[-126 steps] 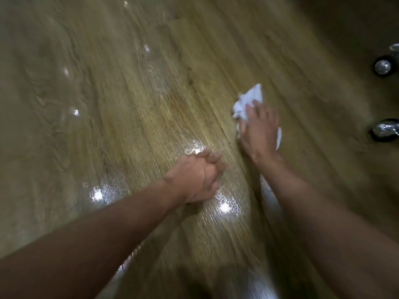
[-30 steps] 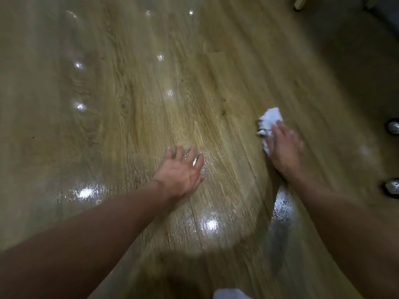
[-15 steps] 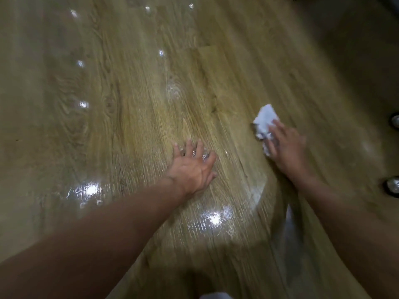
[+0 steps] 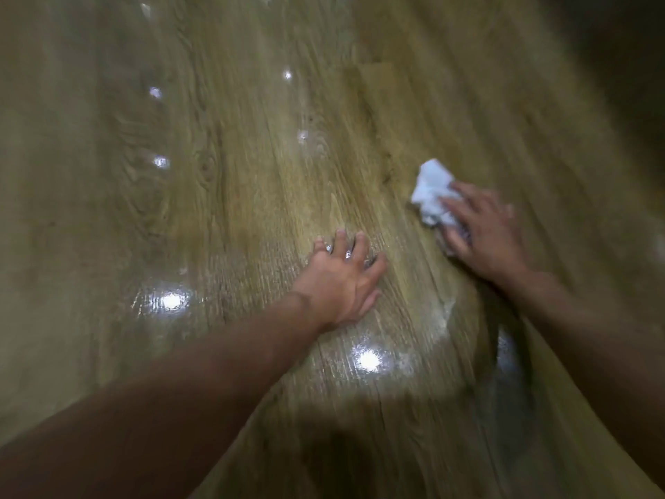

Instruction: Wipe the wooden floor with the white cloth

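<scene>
The wooden floor (image 4: 223, 196) was glossy, with light spots reflected on it. My left hand (image 4: 342, 279) lay flat, fingers spread, holding nothing. My right hand (image 4: 482, 235) pressed the crumpled white cloth (image 4: 433, 196) against the boards, fingers extended over it.

The left hand (image 4: 342, 279) was laid flat, palm down, with fingers spread and straight, the forearm stretched forward; the right hand (image 4: 484, 234) was held palm down, fingers extended, arm reaching ahead
</scene>
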The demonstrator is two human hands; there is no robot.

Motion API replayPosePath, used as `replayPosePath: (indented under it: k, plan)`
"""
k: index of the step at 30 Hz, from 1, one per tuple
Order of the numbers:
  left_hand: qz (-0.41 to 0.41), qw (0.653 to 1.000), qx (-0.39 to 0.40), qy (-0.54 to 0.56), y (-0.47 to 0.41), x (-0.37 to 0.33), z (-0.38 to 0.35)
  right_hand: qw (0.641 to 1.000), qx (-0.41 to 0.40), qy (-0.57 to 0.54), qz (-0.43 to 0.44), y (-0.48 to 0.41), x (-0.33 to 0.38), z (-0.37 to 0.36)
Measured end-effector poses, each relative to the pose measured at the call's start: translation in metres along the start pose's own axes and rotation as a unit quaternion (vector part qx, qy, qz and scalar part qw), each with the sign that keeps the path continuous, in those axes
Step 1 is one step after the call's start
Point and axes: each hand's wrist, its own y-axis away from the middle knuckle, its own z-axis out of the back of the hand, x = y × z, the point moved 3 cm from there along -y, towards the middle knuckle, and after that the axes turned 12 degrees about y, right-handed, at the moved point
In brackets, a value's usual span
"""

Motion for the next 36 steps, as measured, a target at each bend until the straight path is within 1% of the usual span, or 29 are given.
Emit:
replayPosePath:
  k: [1,2,3,4,5,6,8,9,11,12,14,15,16,17,19,20,21,22,23,24,26,28,30,31,32,34,36]
  plan:
    - [0.001,1.0,0.002,0.006,0.001,0.001,0.0,0.992,-0.001,-0.006,-0.128,-0.016,-0.018,-0.007]
    - [0.001,1.0,0.007,0.012,0.002,0.001,0.001,0.966,0.009,-0.023,-0.258,-0.032,-0.028,-0.01]
    - [-0.001,1.0,0.012,0.019,0.002,0.003,0.002,0.934,0.025,-0.032,-0.355,-0.045,-0.024,-0.009]
    - [-0.009,1.0,0.019,0.023,0.003,0.005,0.005,0.915,0.041,-0.028,-0.401,-0.058,-0.01,-0.006]
    - [-0.024,0.999,0.023,0.024,0.003,0.009,0.009,0.919,0.051,-0.015,-0.39,-0.069,0.01,-0.003]
    - [-0.044,0.998,0.023,0.025,0.003,0.013,0.015,0.937,0.053,-0.009,-0.345,-0.076,0.033,0.001]
    - [-0.073,0.997,-0.002,0.024,0.008,0.028,0.026,0.975,0.041,-0.02,-0.217,-0.073,0.092,0.003]
    - [-0.073,0.997,-0.015,0.023,0.012,0.038,0.031,0.988,0.026,-0.02,-0.153,-0.063,0.123,0.004]
    - [-0.048,0.998,-0.026,0.03,0.023,0.06,0.034,0.998,0.007,-0.031,-0.055,-0.039,0.166,0.008]
    - [-0.028,0.998,-0.027,0.038,0.029,0.073,0.032,0.999,0.0,-0.034,-0.014,-0.031,0.172,0.011]
    - [0.013,0.999,-0.029,0.042,0.042,0.094,0.027,0.996,-0.016,-0.047,0.072,-0.031,0.155,0.014]
    - [0.028,0.998,-0.027,0.039,0.048,0.103,0.024,0.995,-0.019,-0.042,0.086,-0.038,0.138,0.011]
    - [0.039,0.998,-0.021,0.039,0.053,0.11,0.022,0.998,-0.017,-0.039,0.055,-0.05,0.118,0.007]
    - [0.046,0.998,-0.014,0.047,0.059,0.117,0.019,0.999,-0.01,-0.045,-0.017,-0.064,0.101,0.003]
    - [0.039,0.995,-0.008,0.091,0.069,0.126,0.02,0.978,0.011,-0.069,-0.194,-0.09,0.089,0.0]
    - [0.027,0.992,-0.014,0.12,0.072,0.128,0.023,0.967,0.017,-0.066,-0.244,-0.101,0.098,0.001]
    - [0.016,0.989,-0.024,0.148,0.075,0.13,0.028,0.964,0.025,-0.059,-0.257,-0.107,0.113,0.005]
    - [0.007,0.985,-0.041,0.169,0.078,0.133,0.033,0.967,0.034,-0.063,-0.245,-0.108,0.131,0.009]
    - [0.006,0.982,-0.059,0.177,0.081,0.139,0.038,0.975,0.044,-0.07,-0.208,-0.105,0.155,0.013]
    - [0.01,0.982,-0.072,0.176,0.084,0.148,0.04,0.985,0.048,-0.072,-0.152,-0.094,0.182,0.017]
    - [0.035,0.981,-0.082,0.174,0.095,0.168,0.043,0.996,0.026,-0.081,-0.028,-0.059,0.241,0.031]
    - [0.063,0.979,-0.084,0.172,0.109,0.183,0.043,0.988,0.019,-0.113,0.098,-0.022,0.285,0.043]
    - [0.097,0.981,-0.076,0.151,0.122,0.195,0.043,0.974,0.016,-0.136,0.178,-0.009,0.293,0.047]
    - [0.117,0.981,-0.064,0.141,0.128,0.201,0.043,0.974,0.01,-0.138,0.18,-0.016,0.285,0.045]
    - [0.136,0.98,-0.044,0.135,0.135,0.205,0.042,0.98,0.01,-0.132,0.151,-0.03,0.272,0.039]
    - [0.185,0.974,0.026,0.124,0.146,0.209,0.036,0.992,0.022,-0.117,0.032,-0.07,0.242,0.026]
    - [0.219,0.964,0.118,0.091,0.153,0.208,0.025,0.992,0.037,-0.095,-0.078,-0.105,0.222,0.02]
